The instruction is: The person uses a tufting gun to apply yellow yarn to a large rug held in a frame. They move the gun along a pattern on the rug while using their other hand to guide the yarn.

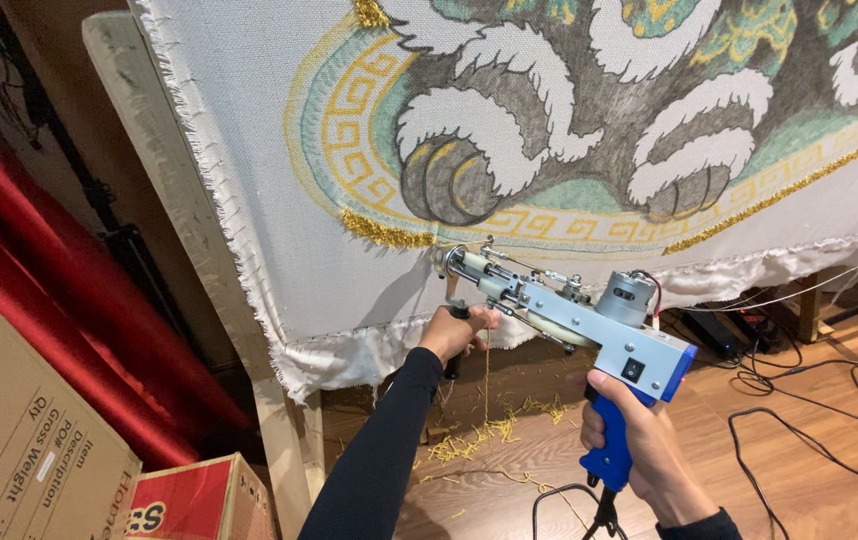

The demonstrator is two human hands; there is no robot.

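Closest to us, the right hand [639, 440] is wrapped tight around the blue pistol grip of the tufting gun [574, 315], fingers fully curled, a black cord [569, 500] dropping from the grip's base. Just ahead, the left hand [454, 330], in a long black sleeve, is closed around the gun's front handle, knuckles up, fingers shut on it. The gun runs up and left from the blue grip, past its silver motor, with its nose pressed right against the stretched cloth [279, 240], low down, beside a patch of gold tufting under the yellow key-pattern border. A yellow yarn strand hangs from the gun down to yellow yarn scraps [479, 435] scattered on the wooden floor [809, 480]. To the left, cardboard boxes [29, 440] sit by the wooden frame post [169, 190]. Farther right, black cables [819, 400] snake across the floor beneath the cloth's frayed lower edge.
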